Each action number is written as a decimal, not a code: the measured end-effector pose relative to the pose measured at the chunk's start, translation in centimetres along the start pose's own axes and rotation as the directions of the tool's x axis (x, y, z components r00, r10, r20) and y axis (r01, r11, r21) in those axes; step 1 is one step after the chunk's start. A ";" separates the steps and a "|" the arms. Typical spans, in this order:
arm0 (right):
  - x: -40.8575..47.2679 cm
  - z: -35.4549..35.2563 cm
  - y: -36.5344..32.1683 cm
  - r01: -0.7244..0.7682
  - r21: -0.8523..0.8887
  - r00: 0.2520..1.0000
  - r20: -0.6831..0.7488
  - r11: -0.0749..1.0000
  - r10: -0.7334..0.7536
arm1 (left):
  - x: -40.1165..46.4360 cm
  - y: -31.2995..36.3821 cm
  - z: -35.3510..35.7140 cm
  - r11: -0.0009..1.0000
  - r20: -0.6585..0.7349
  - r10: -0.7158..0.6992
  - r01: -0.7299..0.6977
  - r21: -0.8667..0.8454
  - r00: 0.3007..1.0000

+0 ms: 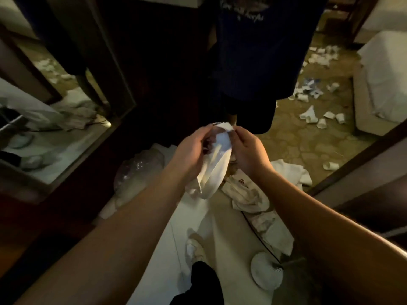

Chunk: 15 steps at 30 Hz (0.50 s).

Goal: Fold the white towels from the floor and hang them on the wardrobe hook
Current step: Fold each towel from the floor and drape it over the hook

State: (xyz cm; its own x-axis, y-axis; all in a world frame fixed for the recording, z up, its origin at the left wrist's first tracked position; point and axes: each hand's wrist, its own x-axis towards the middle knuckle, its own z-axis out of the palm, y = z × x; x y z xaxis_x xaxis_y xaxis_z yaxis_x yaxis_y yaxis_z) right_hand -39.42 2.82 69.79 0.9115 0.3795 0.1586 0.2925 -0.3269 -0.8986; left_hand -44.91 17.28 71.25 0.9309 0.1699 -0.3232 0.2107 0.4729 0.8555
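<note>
White terry hand towel (217,164) hangs bunched between your two hands at mid-frame, above the floor, its top corner poking up between your fingertips. Your left hand (191,150) curls round the towel's left side, fingers wrapped on the cloth; your right hand (247,150) pinches the upper edge near the corner, fingers bent in on it. Both grips closed on the same towel, lower end drooping loose past your left wrist. Under it, more crumpled white towels (251,194) lie in a heap on the floor, touching a flat white sheet (211,230). Dark blue shirt with pale lettering (259,51) hangs straight ahead, just beyond your hands; what holds it up is out of view. Clear plastic bag (138,170) sits left of the sheet. Round white paper plate (266,271) lies near your right forearm. Scattered white paper cups (323,119) litter the patterned carpet (308,146) at right. Mirror panel (55,128) at left.
</note>
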 end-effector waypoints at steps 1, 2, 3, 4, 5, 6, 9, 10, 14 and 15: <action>-1.0 -0.1 -1.8 -0.019 0.074 0.999 0.035 0.997 0.017 | -2.1 0.8 -0.2 0.992 -0.036 0.065 -0.060 0.111 0.997; -1.8 -0.1 -3.5 -0.039 0.139 0.997 0.068 0.990 0.030 | -4.1 1.6 -0.5 0.964 -0.061 0.148 -0.130 0.231 0.987; -2.7 0.0 -5.1 -0.058 0.184 0.994 0.102 0.981 0.040 | -6.1 2.2 -0.9 0.921 -0.075 0.237 -0.200 0.333 0.969; -3.4 0.2 -6.8 -0.072 0.215 0.990 0.133 0.974 0.044 | -8.0 2.9 -1.3 0.870 -0.090 0.324 -0.259 0.420 0.942; -4.2 0.4 -8.5 -0.076 0.238 0.986 0.160 0.968 0.038 | -9.6 3.4 -1.8 0.807 -0.112 0.406 -0.298 0.510 0.907; -4.8 0.7 -10.2 -0.068 0.262 0.983 0.184 0.963 0.020 | -11.2 4.0 -2.2 0.743 -0.134 0.465 -0.303 0.597 0.875; -7.3 1.5 -14.6 -0.081 0.362 0.965 0.262 0.929 -0.018 | -16.2 5.6 -3.6 0.773 -0.137 0.419 -0.274 0.572 0.897; -8.2 1.8 -15.9 -0.077 0.384 0.957 0.286 0.920 -0.040 | -18.0 6.2 -4.2 0.805 -0.106 0.380 -0.272 0.527 0.919; -13.0 3.7 -20.0 -0.038 0.380 0.936 0.336 0.924 -0.100 | -25.7 7.8 -6.3 0.862 -0.075 0.357 -0.297 0.412 0.931; -14.6 4.5 -21.2 -0.024 0.371 0.933 0.342 0.928 -0.113 | -27.9 7.9 -7.0 0.869 -0.078 0.369 -0.314 0.383 0.926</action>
State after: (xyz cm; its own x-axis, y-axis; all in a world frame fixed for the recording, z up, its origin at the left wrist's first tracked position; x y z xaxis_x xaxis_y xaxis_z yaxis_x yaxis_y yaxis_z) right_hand -60.17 8.09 84.68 0.7182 0.6873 0.1091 0.1423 0.0085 -0.9898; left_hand -71.31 22.36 84.19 0.9168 0.3990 -0.0151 0.0048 0.0267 0.9996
